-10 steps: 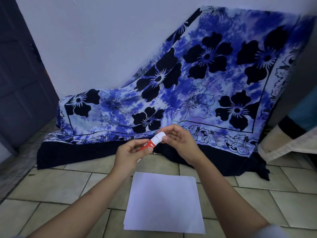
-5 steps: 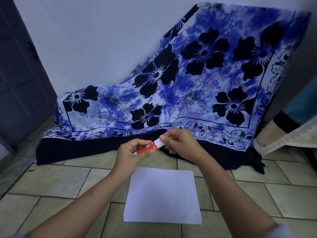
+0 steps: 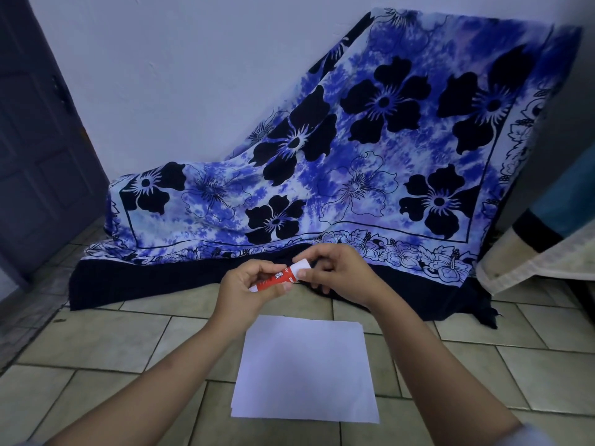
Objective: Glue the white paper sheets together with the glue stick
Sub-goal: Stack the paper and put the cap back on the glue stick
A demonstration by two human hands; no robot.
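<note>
Both hands grip glue stick (image 3: 279, 279): left (image 3: 246, 286) red body; right (image 3: 335, 273) white cap.

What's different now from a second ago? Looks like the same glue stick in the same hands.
Little changed. The glue stick tipped from a steep tilt to lying flatter, and both hands sank slightly toward the paper. The left hand still grips the red body; the right hand still pinches the white cap, which is still on. The paper lies as before on the floor tiles.
</note>
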